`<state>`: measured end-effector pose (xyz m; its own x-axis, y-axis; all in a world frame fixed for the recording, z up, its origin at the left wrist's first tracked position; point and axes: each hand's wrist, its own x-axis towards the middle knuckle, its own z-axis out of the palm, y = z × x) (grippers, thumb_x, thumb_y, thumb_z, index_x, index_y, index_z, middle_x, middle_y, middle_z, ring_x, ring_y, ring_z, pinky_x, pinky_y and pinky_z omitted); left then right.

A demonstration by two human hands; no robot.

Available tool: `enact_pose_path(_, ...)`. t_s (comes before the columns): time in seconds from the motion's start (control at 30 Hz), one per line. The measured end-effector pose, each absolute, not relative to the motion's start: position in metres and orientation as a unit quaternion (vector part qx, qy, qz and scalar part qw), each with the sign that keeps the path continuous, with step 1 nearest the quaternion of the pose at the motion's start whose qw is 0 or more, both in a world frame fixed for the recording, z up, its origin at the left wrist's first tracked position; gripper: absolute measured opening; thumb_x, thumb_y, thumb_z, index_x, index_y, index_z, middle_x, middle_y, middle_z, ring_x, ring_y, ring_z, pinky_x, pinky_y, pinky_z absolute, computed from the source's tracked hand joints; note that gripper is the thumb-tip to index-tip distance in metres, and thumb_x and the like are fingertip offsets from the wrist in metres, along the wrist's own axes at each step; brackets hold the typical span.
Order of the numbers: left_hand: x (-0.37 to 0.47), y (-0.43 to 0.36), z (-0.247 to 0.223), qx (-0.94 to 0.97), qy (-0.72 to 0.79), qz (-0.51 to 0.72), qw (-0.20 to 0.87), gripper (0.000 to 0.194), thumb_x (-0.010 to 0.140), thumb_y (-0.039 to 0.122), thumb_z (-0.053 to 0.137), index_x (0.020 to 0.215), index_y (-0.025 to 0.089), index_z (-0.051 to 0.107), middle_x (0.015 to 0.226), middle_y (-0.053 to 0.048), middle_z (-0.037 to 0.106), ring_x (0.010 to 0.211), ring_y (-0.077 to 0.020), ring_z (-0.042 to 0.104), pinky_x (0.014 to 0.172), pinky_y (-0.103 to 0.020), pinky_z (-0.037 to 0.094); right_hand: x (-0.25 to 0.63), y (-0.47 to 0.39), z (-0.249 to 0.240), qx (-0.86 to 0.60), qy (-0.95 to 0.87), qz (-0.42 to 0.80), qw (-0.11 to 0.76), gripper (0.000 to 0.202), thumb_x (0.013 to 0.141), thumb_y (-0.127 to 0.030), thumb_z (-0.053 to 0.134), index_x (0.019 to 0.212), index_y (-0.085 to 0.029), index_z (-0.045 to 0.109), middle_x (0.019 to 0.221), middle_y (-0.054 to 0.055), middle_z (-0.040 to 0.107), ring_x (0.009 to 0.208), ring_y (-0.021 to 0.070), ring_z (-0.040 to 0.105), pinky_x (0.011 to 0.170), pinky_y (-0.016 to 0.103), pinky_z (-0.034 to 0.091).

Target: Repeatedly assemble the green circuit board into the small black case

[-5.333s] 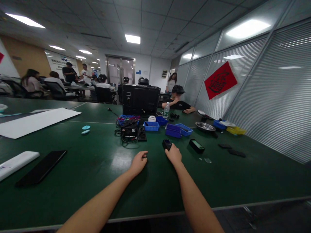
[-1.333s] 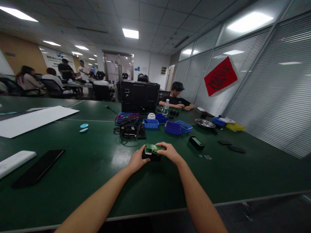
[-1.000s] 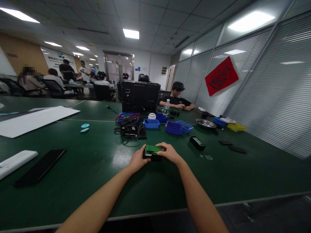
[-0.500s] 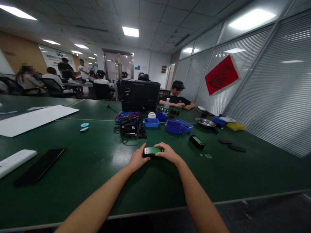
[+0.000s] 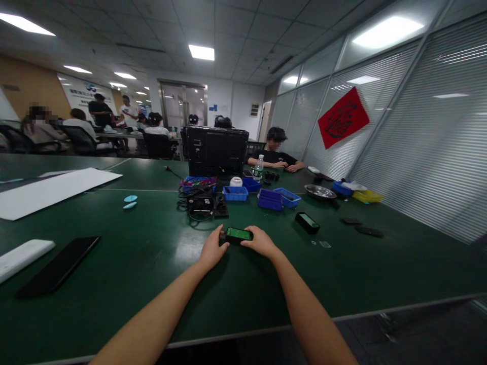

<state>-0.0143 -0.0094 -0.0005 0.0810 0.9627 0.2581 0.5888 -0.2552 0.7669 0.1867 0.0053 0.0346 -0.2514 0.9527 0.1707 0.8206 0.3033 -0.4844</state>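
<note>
In front of me, just above the green table, is a small black case (image 5: 239, 241) with a green circuit board (image 5: 239, 233) in its open top. My right hand (image 5: 262, 242) grips its right end between thumb and fingers. At the other end is my left hand (image 5: 213, 247), its thumb and fingers closed around a dark part; whether that part is separate from the case I cannot tell. A second black case (image 5: 307, 223) with a pale green face lies to the right. Close to it are a small ring (image 5: 314, 243) and a clear flat piece (image 5: 325, 245).
Beyond my hands stand a black power box with cables (image 5: 201, 204), blue trays (image 5: 235, 193), a baseball (image 5: 236, 181), a bottle (image 5: 258, 168) and a monitor (image 5: 216, 151). A metal bowl (image 5: 320, 191) stands right. A co-worker (image 5: 276, 152) sits across the table.
The circuit board's top has turned from bright and glossy to darker green with visible detail. My right fingers have drawn back from the top to the case's right end. The view has shifted slightly.
</note>
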Motion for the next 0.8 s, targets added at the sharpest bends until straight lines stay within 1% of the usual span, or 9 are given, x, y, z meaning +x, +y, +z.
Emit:
enact_pose_path(0.07, -0.015, -0.009, -0.002, 0.694, 0.553, 0.388, 0.250, 0.064, 0.069, 0.023, 0.057, 0.129, 0.017, 0.035, 0.111, -0.006, 0.056, 0.095, -0.0161, 0.055, 0.087, -0.030, 0.042, 0.190, 0.007, 0.035, -0.635, -0.732, 0.121, 0.217, 0.045, 0.063, -0.042, 0.066, 0.100, -0.019, 0.057, 0.098, 0.007, 0.058, 0.088, 0.0209, 0.054, 0.070, 0.028, 0.039)
enact_pose_path(0.13, -0.015, -0.008, -0.003, 0.696, 0.550, 0.388, 0.250, 0.063, 0.070, 0.024, 0.057, 0.129, 0.017, 0.035, 0.110, -0.007, 0.056, 0.095, -0.0160, 0.055, 0.087, -0.030, 0.042, 0.195, 0.009, 0.037, -0.688, -0.686, 0.102, 0.212, 0.047, 0.066, -0.051, 0.061, 0.100, -0.019, 0.056, 0.098, 0.009, 0.059, 0.087, 0.0228, 0.055, 0.066, 0.029, 0.039)
enact_pose_path(0.23, -0.015, -0.009, -0.002, 0.698, 0.552, 0.381, 0.250, 0.063, 0.070, 0.025, 0.057, 0.129, 0.018, 0.035, 0.110, -0.006, 0.057, 0.096, -0.0160, 0.054, 0.088, -0.030, 0.042, 0.201, 0.011, 0.040, -0.723, -0.648, 0.120, 0.208, 0.053, 0.073, -0.064, 0.043, 0.096, -0.019, 0.057, 0.094, 0.011, 0.060, 0.082, 0.0234, 0.057, 0.062, 0.030, 0.038)
enact_pose_path(0.3, -0.015, -0.010, -0.001, 0.699, 0.553, 0.376, 0.252, 0.062, 0.071, 0.025, 0.057, 0.128, 0.018, 0.035, 0.111, -0.006, 0.057, 0.097, -0.0161, 0.054, 0.089, -0.030, 0.041, 0.202, 0.012, 0.041, -0.731, -0.636, 0.141, 0.202, 0.057, 0.079, -0.065, 0.028, 0.091, -0.018, 0.060, 0.091, 0.012, 0.061, 0.079, 0.0227, 0.057, 0.062, 0.030, 0.038)
enact_pose_path(0.37, -0.015, -0.010, -0.001, 0.700, 0.550, 0.376, 0.256, 0.061, 0.071, 0.025, 0.057, 0.128, 0.018, 0.036, 0.111, -0.006, 0.057, 0.096, -0.0164, 0.055, 0.089, -0.031, 0.041, 0.201, 0.013, 0.041, -0.740, -0.631, 0.140, 0.185, 0.057, 0.083, -0.059, 0.023, 0.091, -0.017, 0.061, 0.093, 0.013, 0.061, 0.080, 0.0224, 0.057, 0.064, 0.030, 0.038)
enact_pose_path(0.47, -0.014, -0.009, -0.001, 0.702, 0.543, 0.384, 0.255, 0.062, 0.070, 0.024, 0.057, 0.128, 0.016, 0.037, 0.109, -0.006, 0.057, 0.095, -0.0165, 0.055, 0.089, -0.031, 0.041, 0.195, 0.013, 0.038, -0.736, -0.649, 0.101, 0.163, 0.048, 0.085, -0.049, 0.029, 0.099, -0.014, 0.060, 0.099, 0.014, 0.059, 0.088, 0.0222, 0.055, 0.070, 0.029, 0.038)
enact_pose_path(0.57, -0.013, -0.008, -0.003, 0.701, 0.541, 0.388, 0.254, 0.061, 0.070, 0.024, 0.057, 0.127, 0.016, 0.037, 0.108, -0.006, 0.058, 0.095, -0.0165, 0.055, 0.089, -0.031, 0.041, 0.184, 0.010, 0.034, -0.712, -0.674, 0.059, 0.185, 0.042, 0.084, -0.042, 0.035, 0.103, -0.012, 0.058, 0.101, 0.015, 0.057, 0.092, 0.0215, 0.053, 0.076, 0.028, 0.036)
enact_pose_path(0.7, -0.014, -0.008, -0.003, 0.700, 0.543, 0.386, 0.257, 0.061, 0.069, 0.023, 0.058, 0.127, 0.016, 0.038, 0.107, -0.006, 0.058, 0.095, -0.0166, 0.055, 0.089, -0.031, 0.042, 0.165, 0.001, 0.029, -0.654, -0.716, 0.030, 0.243, 0.035, 0.077, -0.034, 0.050, 0.108, -0.017, 0.053, 0.107, 0.011, 0.052, 0.096, 0.0199, 0.050, 0.082, 0.027, 0.035)
enact_pose_path(0.8, -0.014, -0.007, -0.003, 0.702, 0.540, 0.391, 0.251, 0.061, 0.069, 0.023, 0.057, 0.126, 0.015, 0.038, 0.107, -0.007, 0.058, 0.094, -0.0168, 0.055, 0.088, -0.031, 0.042, 0.155, -0.003, 0.027, -0.626, -0.744, 0.034, 0.232, 0.041, 0.073, -0.032, 0.055, 0.113, -0.021, 0.049, 0.109, 0.009, 0.051, 0.097, 0.0200, 0.050, 0.082, 0.029, 0.036)
